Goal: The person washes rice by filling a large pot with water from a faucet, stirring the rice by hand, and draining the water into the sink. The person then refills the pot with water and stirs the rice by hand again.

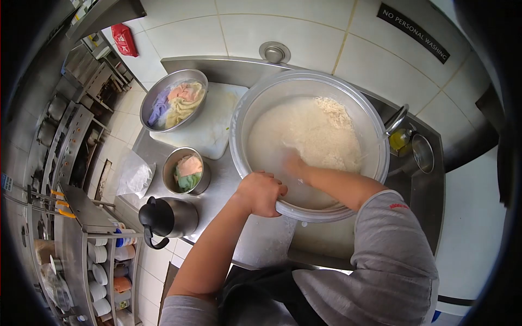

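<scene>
A large round metal pot (237, 142) stands over the sink, holding cloudy water and pale grains that look like rice (331, 133). The grains rise above the water at the far right of the pot. My left hand (262, 193) has its fingers curled over the pot's near-left rim. Inside the pot, my right hand (293, 164) dips into the cloudy water beside the grains. Motion blur and the water hide its fingers, so whether it grasps anything cannot be made out.
Left of the pot, a bowl of colored cloths (182, 103) sits on a white cutting board (220, 119). Nearby are a smaller metal container (202, 176) with cloths, a thermal jug (182, 217) and a plastic bag (136, 176). A curved metal tap (399, 119) reaches the right rim.
</scene>
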`<state>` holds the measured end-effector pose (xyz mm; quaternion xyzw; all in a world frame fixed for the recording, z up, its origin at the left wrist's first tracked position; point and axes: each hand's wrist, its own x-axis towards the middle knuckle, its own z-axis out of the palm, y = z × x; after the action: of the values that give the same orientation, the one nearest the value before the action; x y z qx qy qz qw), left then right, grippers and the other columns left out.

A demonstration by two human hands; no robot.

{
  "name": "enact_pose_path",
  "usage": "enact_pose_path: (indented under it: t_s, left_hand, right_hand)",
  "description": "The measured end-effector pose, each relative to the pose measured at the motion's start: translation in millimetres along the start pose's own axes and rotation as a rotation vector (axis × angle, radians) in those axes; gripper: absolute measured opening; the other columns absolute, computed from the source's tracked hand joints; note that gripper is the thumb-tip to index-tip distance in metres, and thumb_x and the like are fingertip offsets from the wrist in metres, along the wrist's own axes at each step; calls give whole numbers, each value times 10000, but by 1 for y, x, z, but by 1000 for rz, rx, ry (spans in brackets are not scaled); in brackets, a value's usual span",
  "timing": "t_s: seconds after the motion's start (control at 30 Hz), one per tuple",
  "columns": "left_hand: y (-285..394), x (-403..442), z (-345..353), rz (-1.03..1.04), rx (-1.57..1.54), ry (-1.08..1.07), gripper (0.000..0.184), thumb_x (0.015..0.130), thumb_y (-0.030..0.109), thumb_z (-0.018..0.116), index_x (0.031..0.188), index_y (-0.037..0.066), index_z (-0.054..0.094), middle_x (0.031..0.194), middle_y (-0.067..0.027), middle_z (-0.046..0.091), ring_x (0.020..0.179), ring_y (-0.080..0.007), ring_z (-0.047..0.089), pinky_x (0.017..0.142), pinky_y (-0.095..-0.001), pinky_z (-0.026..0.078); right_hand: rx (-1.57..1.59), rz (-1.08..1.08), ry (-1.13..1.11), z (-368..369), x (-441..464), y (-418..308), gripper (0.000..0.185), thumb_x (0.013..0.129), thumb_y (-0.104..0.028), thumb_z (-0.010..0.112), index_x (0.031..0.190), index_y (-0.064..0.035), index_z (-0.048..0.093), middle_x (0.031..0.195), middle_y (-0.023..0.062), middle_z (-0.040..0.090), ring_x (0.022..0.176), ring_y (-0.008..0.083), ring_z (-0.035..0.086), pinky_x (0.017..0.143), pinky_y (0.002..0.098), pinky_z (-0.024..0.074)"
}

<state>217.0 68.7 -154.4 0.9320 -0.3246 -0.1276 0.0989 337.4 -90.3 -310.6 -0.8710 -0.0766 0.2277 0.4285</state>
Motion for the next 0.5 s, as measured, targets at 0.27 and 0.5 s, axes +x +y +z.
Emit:
enact_pose_path:
  t_s: [0.27, 0.5]
  left_hand:
    - [3, 0, -3, -21, 16, -21, 346, 608, 391, 741, 866, 166, 690, 831, -23, 681, 877, -238, 645, 849, -363, 484]
    - [7, -2, -6, -69, 16, -42, 343, 615, 398, 731, 864, 166, 689, 833, -26, 684, 877, -236, 647, 839, -370, 479]
  right_hand:
    - [-1080, -295, -53, -92, -18, -1, 667, 876, -500, 573, 1415, -149, 396, 1380, 154, 499, 1275, 335, 476, 973, 540, 436]
    - [-1020, -28, 81, -158, -16, 68, 734, 873, -558, 563, 1434, -130, 362, 1338, 210, 522, 1254, 388, 486, 996, 486, 428]
